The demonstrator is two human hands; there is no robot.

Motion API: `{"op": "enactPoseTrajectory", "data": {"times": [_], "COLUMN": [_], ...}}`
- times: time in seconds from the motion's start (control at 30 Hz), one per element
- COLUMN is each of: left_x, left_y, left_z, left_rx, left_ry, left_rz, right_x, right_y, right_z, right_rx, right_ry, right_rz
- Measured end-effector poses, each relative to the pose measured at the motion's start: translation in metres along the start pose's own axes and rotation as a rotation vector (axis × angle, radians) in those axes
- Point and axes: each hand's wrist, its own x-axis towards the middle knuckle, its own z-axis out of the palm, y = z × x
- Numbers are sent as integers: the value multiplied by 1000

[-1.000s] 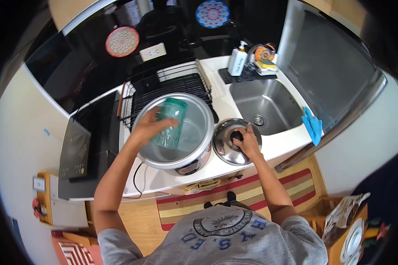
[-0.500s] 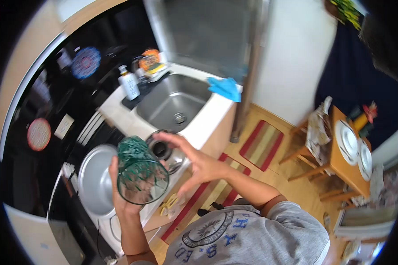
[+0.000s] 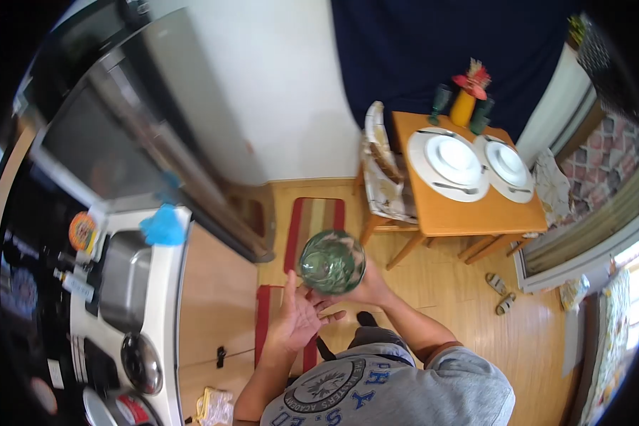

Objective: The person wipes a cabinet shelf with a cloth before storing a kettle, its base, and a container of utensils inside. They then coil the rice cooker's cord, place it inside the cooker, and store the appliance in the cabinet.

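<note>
A green, see-through drinking glass (image 3: pixel 332 263) with a patterned wall is held up in front of my body, its round mouth turned toward me. My right hand (image 3: pixel 368 282) is wrapped round its right side, with most of the fingers hidden behind it. Just below and to the left, my left hand (image 3: pixel 303 317) is open, palm up and fingers spread, its fingertips close under the glass.
To the right stands a wooden table (image 3: pixel 444 221) with white plates (image 3: pixel 453 160), forks, a yellow vase (image 3: pixel 463 108) and green glasses (image 3: pixel 440 104). A chair (image 3: pixel 382 174) is beside it. The counter on the left has a sink (image 3: pixel 126 280), a blue cloth (image 3: pixel 163 226) and a lidded pot (image 3: pixel 141 362).
I have turned right, from the sink toward the table. The glass has passed from my left hand to my right hand, and my left hand has opened away from it.
</note>
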Motion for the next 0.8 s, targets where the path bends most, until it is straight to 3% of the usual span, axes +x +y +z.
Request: {"op": "enactPoseTrajectory", "data": {"times": [0.07, 0.2, 0.27, 0.3, 0.37, 0.6, 0.67, 0.8], "left_x": [39, 77, 81, 83, 91, 140, 165, 232], "left_y": [-20, -38, -42, -45, -50, -46, -47, -60], "left_z": [22, 56, 61, 56, 42, 38, 59, 114], "left_rx": [-1, 111, 207, 208, 244, 292, 327, 285], "left_ry": [-21, 14, 164, 160, 318, 430, 466, 388], "left_rz": [-24, -60, 62, 63, 140, 169, 194, 266], "right_x": [-10, -36, -40, -36, -33, -20, -13, -6], "right_y": [24, 92, 103, 101, 100, 136, 147, 178], "right_z": [-68, -221, -279, -303, -343, -463, -499, -576], "right_rx": [160, -37, 40, 37, -22, -121, -66, 22], "right_ry": [305, 454, 719, 720, 926, 1038, 1060, 1057], "right_rz": [164, 239, 203, 199, 228, 103, 41, 136]}}
